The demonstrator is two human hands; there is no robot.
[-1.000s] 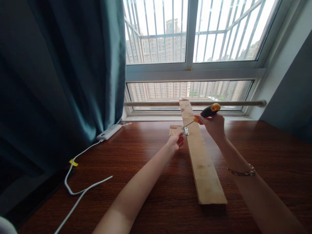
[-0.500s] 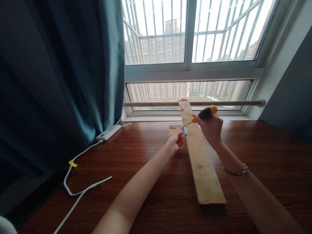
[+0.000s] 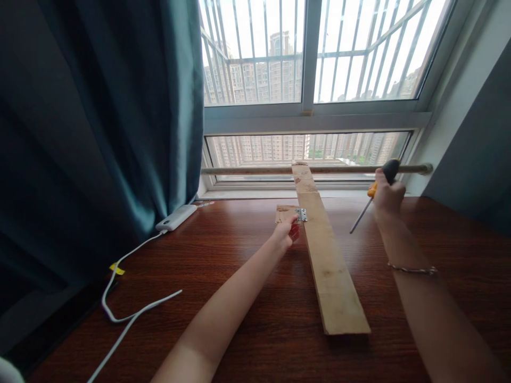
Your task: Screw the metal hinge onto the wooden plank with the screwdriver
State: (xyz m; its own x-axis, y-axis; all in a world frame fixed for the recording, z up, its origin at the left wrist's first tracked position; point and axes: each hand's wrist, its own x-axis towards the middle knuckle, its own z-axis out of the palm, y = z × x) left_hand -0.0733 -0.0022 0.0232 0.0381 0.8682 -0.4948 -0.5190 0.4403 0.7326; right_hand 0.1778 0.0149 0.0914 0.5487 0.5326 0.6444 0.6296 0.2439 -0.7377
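Observation:
A long wooden plank [image 3: 333, 271] runs away from me toward the window. At its left edge a small metal hinge [image 3: 302, 214] bridges the plank and a short piece of wood [image 3: 284, 213]. My left hand [image 3: 288, 231] is closed at the hinge, its thumb on the hinge's near left side and the other fingers curled below; part of the hinge is covered. Off to the right of the plank, my right hand [image 3: 389, 197] grips a screwdriver [image 3: 361, 215] by its black and orange handle. The shaft points down and left, its tip apart from the hinge and plank.
The dark wooden tabletop [image 3: 247, 330] reaches the window sill. A white power bank [image 3: 176, 217] lies by the blue curtain [image 3: 159, 106], with a white cable [image 3: 109, 308] trailing toward me. A horizontal rail [image 3: 247, 171] crosses before the window, behind the plank's far end.
My right hand has swung right with the screwdriver, lifting its tip away from the hinge. My left hand, the hinge and the plank have stayed in place.

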